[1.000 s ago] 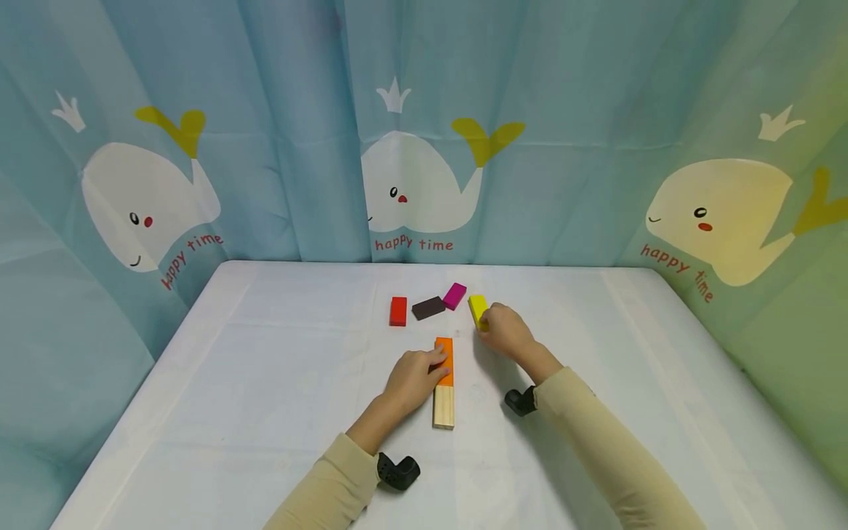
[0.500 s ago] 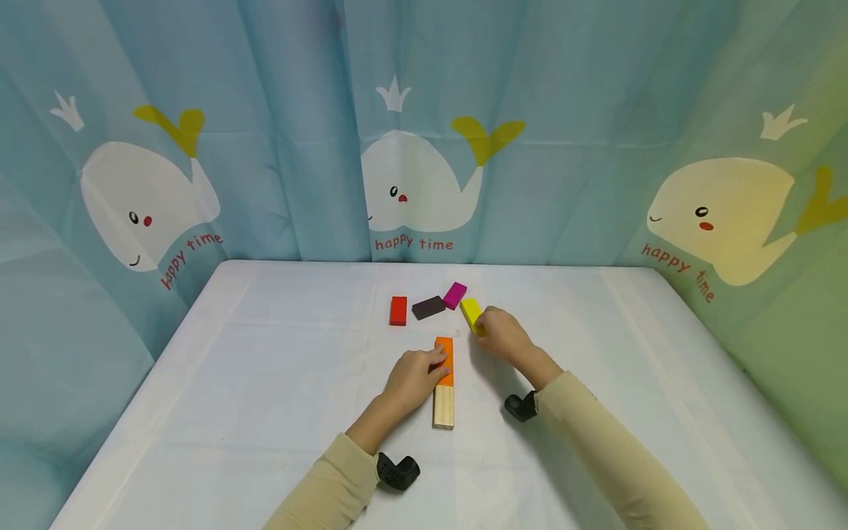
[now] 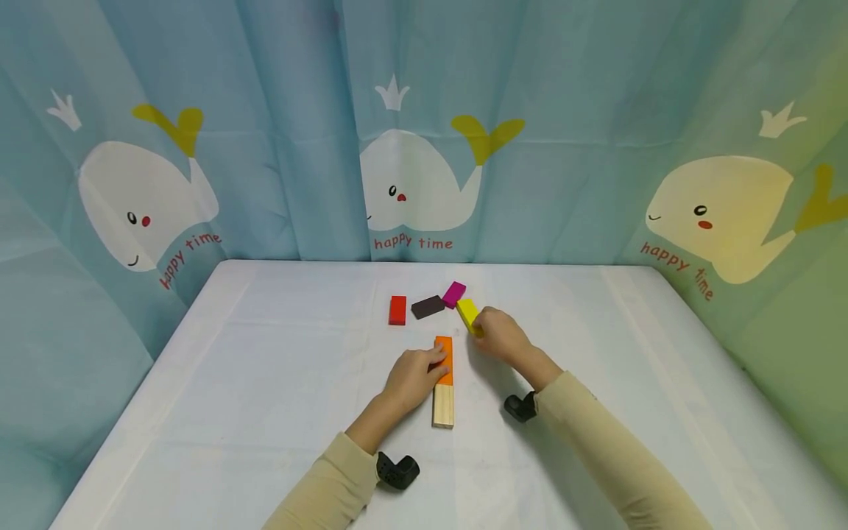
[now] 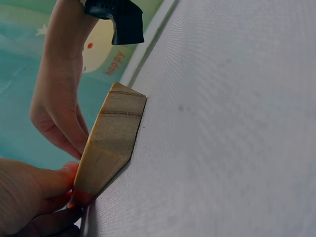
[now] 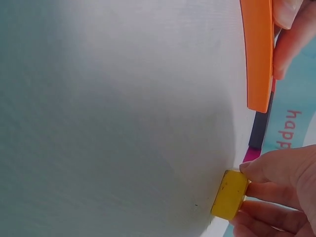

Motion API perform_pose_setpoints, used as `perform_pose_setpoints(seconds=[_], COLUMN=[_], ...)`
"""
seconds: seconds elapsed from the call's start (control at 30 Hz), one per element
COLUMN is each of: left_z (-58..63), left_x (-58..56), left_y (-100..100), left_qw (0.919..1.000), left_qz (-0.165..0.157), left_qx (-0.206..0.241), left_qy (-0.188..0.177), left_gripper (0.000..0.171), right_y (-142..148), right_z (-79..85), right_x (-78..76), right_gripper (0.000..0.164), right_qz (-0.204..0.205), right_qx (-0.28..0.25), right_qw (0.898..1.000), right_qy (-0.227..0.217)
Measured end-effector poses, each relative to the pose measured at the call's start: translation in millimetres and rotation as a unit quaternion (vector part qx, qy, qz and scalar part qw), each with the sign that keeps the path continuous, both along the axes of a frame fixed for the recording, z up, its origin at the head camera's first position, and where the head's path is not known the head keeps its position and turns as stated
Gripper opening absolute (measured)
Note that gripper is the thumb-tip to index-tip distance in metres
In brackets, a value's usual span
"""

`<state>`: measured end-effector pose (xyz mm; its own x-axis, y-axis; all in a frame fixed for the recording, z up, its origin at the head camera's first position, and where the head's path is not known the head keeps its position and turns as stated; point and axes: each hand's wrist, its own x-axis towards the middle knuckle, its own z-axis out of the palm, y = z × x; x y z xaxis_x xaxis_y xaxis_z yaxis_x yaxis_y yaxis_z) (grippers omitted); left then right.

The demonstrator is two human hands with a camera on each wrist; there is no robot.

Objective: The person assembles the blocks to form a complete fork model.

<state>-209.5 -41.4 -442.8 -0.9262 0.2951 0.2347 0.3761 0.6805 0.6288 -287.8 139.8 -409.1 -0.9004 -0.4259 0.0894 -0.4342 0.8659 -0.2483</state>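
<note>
Yellow block: the yellow block (image 3: pixel 467 312) has shifted left toward the magenta block (image 3: pixel 453 294) in the past second, carried by the right hand (image 3: pixel 505 338).
Left wall: a pale blue curtain (image 3: pixel 291 88) hangs in soft folds, printed with a white whale (image 3: pixel 142 199), a small crown and the words "happy time."
Tabletop: the white table (image 3: pixel 278 368) spreads wide beneath both arms, faintly creased, its rear edge against the curtain.
Left arm: a beige sleeve (image 3: pixel 331 482) and a black wrist camera (image 3: pixel 397 471) lead to the left hand (image 3: pixel 405 379), fingertips apart, resting on the orange block.
Back row: a red block (image 3: pixel 397 311) lies left of a dark block (image 3: pixel 428 307), the magenta one just beyond.
Center: the orange block (image 3: pixel 447 362) lies end to end with a plain wooden block (image 3: pixel 443 406).
Right arm: thumb and fingers pinch the yellow block near the row's right end; whether it touches the magenta piece is hard to tell.
Right wall: the curtain turns greenish beside another whale (image 3: pixel 722 206).
</note>
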Motion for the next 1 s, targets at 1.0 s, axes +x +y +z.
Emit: perform_pose_setpoints(seconds=[1.0], left_z=[-0.1], left_x=[-0.1], left_y=[0], left_qw=[1.0], left_qz=[-0.001], left_qx=[-0.001], left_qy=[0.006], left_gripper=[0.032], right_y=[-10], right_z=[0.3], right_x=[8.1], right_gripper=[0.022], right_qz=[0.015], right_qx=[0.0], right_qw=[1.0], right_qy=[-0.009])
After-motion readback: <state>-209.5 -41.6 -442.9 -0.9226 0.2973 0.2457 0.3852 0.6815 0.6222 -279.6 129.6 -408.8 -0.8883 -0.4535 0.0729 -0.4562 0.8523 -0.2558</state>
